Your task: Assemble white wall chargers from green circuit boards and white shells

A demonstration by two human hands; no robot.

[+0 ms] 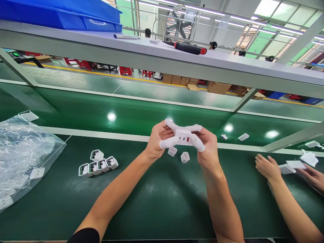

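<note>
A white charger [182,135] with small dark ports and one red USB port is held up above the green bench. My left hand [158,138] grips its left end between thumb and finger, both in white finger cots. On the opposite end my right hand [206,141] pinches it the same way, also with white-covered fingertips. Beneath them on the bench are two small white housings, one [172,151] partly behind my left fingers and another [185,157] in front. To the left stand several open white housings [102,164] with green circuit boards inside.
A clear plastic bag [25,155] of white parts lies at left. At right a co-worker's hands [269,167] are by a white housing [287,169]. Overhead, a shelf [152,50] carries blue bins [60,17] and a red-black tool [191,48].
</note>
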